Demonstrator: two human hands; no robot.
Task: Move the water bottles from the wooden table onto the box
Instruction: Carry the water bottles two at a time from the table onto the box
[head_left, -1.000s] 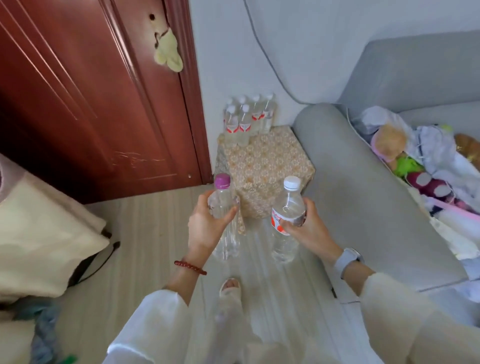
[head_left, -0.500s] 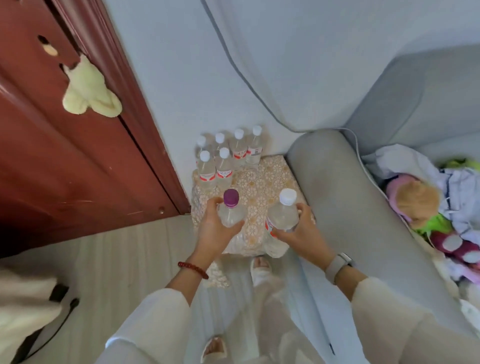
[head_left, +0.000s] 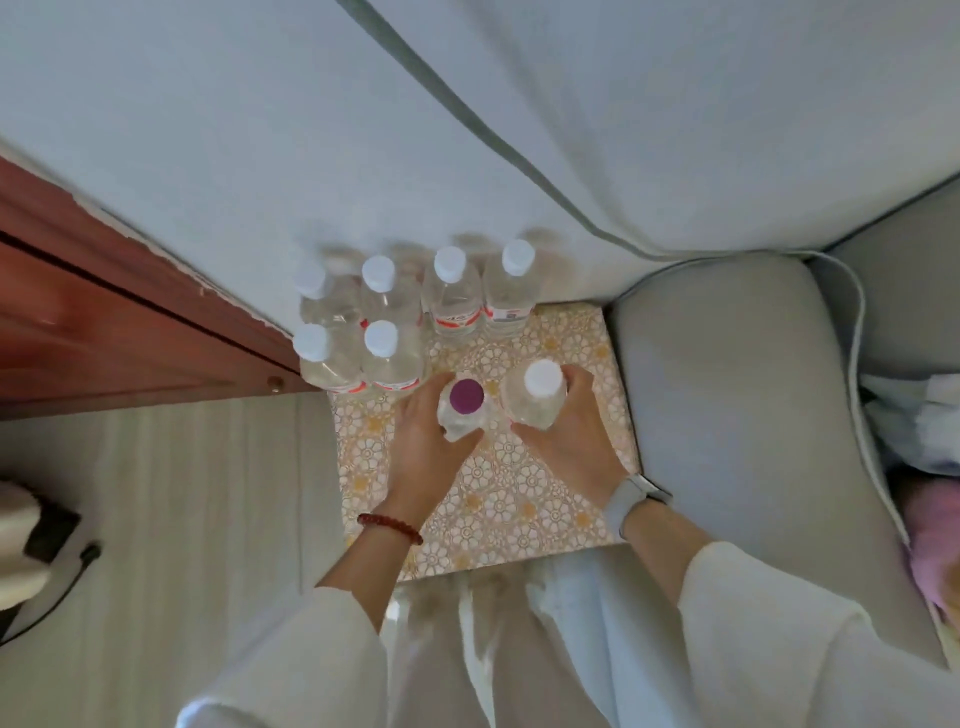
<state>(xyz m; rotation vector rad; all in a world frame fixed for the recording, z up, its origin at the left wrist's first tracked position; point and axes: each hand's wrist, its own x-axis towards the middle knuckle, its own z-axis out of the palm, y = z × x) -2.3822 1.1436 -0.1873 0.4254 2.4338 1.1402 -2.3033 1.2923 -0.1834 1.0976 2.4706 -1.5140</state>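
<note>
Grey sofa armrest (head_left: 727, 395) lying right of view; red-brown wooden door (head_left: 104, 322) standing left; pale striped floor (head_left: 208, 493) spreading below; white wall (head_left: 208, 130) rising behind.

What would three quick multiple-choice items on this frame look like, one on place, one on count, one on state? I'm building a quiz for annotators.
1. Where do the loose bottles stand?
A. at the far edge of the patterned box, by the wall
B. on the sofa
C. on the floor

2. How many white-capped bottles stand there unheld?
A. three
B. six
C. nine

3. What is the left hand doing?
A. hanging empty
B. gripping the purple-capped bottle
C. touching the door

Answers:
1 A: the white-capped bottles crowd the far side of the box, against the wall.
2 B: four caps in the back row, two in front.
3 B: the left hand wraps the purple-capped bottle; the right hand holds another bottle.
</note>
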